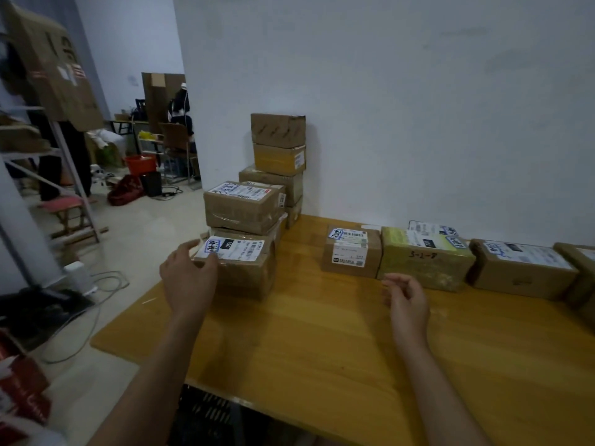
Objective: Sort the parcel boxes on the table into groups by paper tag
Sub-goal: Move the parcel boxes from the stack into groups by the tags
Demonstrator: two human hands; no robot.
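My left hand [188, 278] spreads wide against the brown cardboard parcel box with a white tag [240, 268] at ten o'clock on the yellow wooden table [306, 333]. My right hand [407, 300] hangs loosely curled, empty, toward two o'clock.

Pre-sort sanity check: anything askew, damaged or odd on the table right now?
Left pile: the upper labelled box sits crooked on the box beneath, near the table edge. The row of boxes on the right looks orderly.
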